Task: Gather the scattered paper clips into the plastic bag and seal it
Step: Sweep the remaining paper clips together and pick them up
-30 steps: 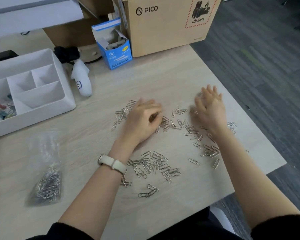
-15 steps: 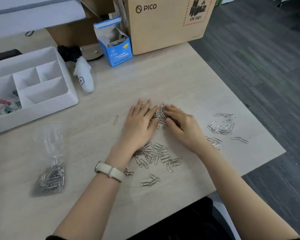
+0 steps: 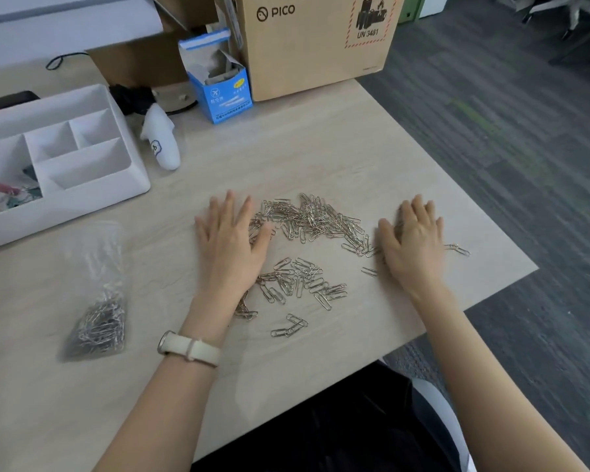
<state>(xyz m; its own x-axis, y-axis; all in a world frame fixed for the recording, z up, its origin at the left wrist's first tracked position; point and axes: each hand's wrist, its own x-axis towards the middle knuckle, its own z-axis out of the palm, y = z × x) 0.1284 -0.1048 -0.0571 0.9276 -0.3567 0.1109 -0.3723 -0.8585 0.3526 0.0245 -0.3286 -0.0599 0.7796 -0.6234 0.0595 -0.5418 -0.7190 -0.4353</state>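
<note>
A long heap of silver paper clips (image 3: 315, 221) lies on the wooden table between my hands. My left hand (image 3: 234, 240) rests flat at the heap's left end, fingers spread, a white watch on its wrist. My right hand (image 3: 413, 240) lies flat at the right end, fingers apart, over a few clips. A smaller patch of clips (image 3: 302, 284) lies nearer to me, with three loose ones (image 3: 290, 327) below it and a stray pair (image 3: 457, 248) right of my right hand. The clear plastic bag (image 3: 97, 301), partly filled with clips, lies at the left, apart from both hands.
A white compartment organiser (image 3: 92, 195) stands at the back left, a white controller (image 3: 162, 144) beside it. A blue carton (image 3: 223, 90) and a PICO cardboard box (image 3: 315, 49) stand at the back. The table edge (image 3: 491, 291) runs close behind my right hand.
My hands, pressed together over the clips half a second ago, have spread apart to the two ends of a longer heap. The right-hand scatter has been drawn in.
</note>
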